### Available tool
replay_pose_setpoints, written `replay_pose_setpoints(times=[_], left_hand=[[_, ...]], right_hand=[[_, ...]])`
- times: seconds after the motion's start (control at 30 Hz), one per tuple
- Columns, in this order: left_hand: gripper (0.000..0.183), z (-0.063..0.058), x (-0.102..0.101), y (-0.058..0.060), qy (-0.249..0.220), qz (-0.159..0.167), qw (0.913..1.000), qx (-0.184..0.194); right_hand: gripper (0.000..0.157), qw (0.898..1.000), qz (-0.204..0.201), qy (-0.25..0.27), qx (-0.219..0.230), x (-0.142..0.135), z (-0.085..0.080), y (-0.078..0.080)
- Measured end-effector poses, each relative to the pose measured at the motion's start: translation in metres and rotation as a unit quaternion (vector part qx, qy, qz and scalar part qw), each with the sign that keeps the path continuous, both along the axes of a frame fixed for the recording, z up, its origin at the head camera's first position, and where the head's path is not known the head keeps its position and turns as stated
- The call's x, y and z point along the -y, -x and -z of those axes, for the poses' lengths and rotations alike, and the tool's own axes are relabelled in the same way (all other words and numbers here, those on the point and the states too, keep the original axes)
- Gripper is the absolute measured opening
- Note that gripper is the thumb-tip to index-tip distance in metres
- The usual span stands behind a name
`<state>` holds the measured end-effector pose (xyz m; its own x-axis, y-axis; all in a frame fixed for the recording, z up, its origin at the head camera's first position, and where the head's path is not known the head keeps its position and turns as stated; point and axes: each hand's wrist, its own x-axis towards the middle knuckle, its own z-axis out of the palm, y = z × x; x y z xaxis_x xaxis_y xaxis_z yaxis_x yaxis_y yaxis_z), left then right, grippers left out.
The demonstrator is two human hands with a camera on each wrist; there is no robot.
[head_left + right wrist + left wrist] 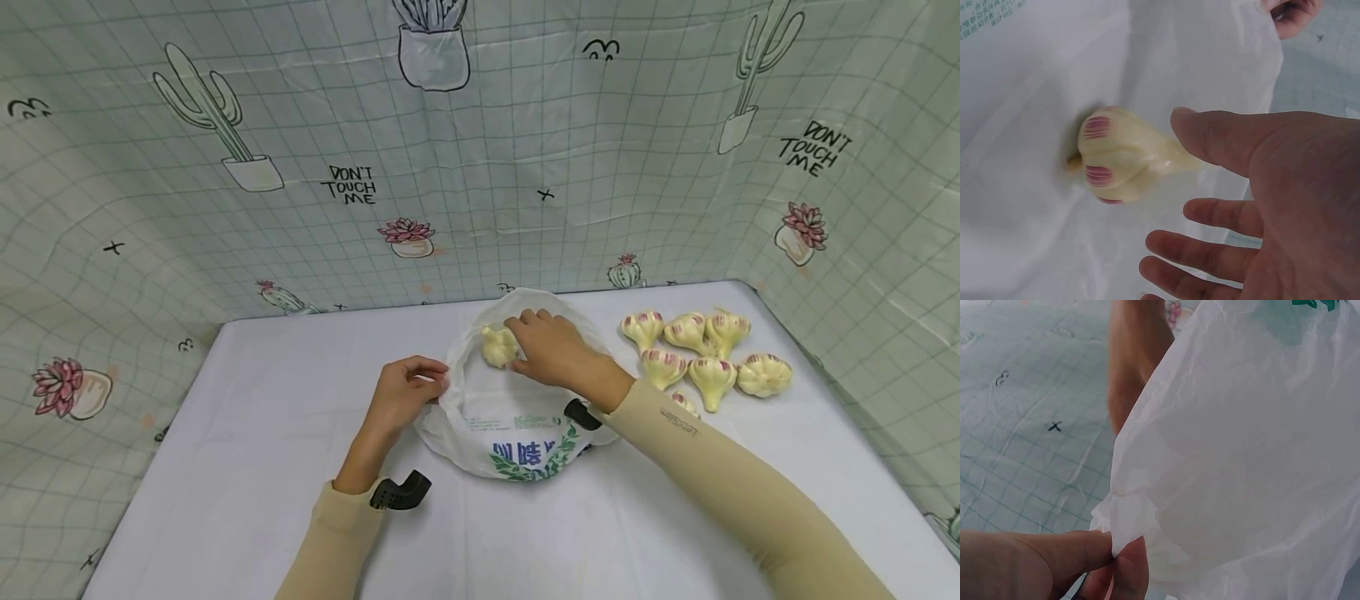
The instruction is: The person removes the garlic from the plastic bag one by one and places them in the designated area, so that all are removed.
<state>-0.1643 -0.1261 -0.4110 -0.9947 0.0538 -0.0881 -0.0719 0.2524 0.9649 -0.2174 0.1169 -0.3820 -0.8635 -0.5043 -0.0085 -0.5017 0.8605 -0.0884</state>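
A white plastic bag [480,450] with blue and green print lies with its mouth open on the table. My left hand [405,392] pinches the bag's rim at its left side, thumb against fingertips, as the left wrist view shows. Over the bag's mouth is my right hand [551,346], its fingers apart and loosely bent. Just off those fingers, inside the bag, is a garlic bulb [1119,156] with purple-red streaks. Its stem points toward my right thumb [1210,134]; whether they touch I cannot tell.
Several more garlic bulbs [712,379] lie grouped on the white table [292,433], right of the bag. One is partly hidden by my right sleeve [697,450]. A printed grid cloth [495,150] hangs behind and at both sides.
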Motion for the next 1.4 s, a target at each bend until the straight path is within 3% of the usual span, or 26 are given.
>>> replay_pose_setpoints(times=[0.63, 1.0, 1.4], left_hand=[[0.017, -0.001, -0.002, -0.002, 0.018, 0.008, 0.9998, -0.003], [0.016, -0.002, -0.002, 0.001, 0.023, 0.006, 0.9997, 0.000], [0.017, -0.001, 0.000, 0.000, 0.018, 0.002, 0.9998, 0.006]], right_hand=[[0.063, 0.998, 0.017, -0.001, 0.060, 0.010, 0.020, 0.019], [0.059, 0.999, -0.004, 0.016, 0.050, 0.013, 0.027, 0.020], [0.061, 0.998, -0.051, -0.015, 0.026, 0.017, 0.029, 0.008]])
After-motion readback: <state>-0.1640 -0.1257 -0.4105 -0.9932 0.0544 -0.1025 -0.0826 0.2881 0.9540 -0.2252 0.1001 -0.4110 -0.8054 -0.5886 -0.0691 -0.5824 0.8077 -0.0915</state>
